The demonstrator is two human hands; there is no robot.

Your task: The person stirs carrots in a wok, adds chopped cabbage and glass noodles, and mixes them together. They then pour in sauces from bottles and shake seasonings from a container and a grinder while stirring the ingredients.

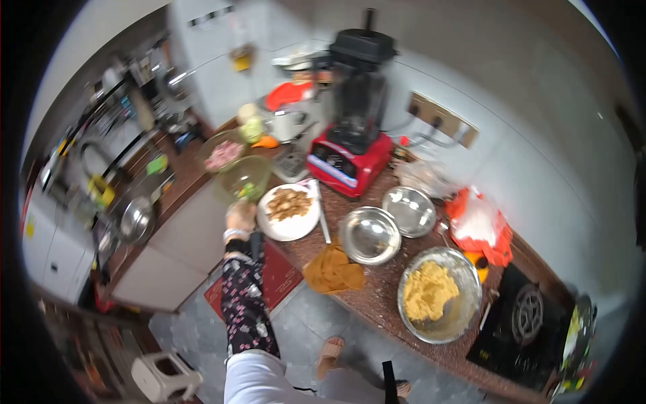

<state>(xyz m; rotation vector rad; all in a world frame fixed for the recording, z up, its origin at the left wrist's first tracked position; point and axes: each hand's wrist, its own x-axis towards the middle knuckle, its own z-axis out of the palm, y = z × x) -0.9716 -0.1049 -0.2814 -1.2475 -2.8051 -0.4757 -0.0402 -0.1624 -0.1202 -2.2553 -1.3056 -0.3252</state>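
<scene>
At the front edge of the worktop [380,286], the blurred left hand [241,217] is just beside the green bowl [260,174], its grip impossible to tell, the white plate [291,231] close on its right.

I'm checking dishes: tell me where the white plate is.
In the head view, the white plate lies left of centre on the counter, between the greenish bowl and brown cloth.

At 1 o'clock the blender base [360,158] looks glossy plastic. The bag [479,231] at 3 is thin, crinkled plastic; the bowl [464,313] at 4, shiny metal. The cloth [333,269] at 6 looks matt, the plate [286,230] at 8 smooth. The table [378,286] resembles polished stone.
</scene>
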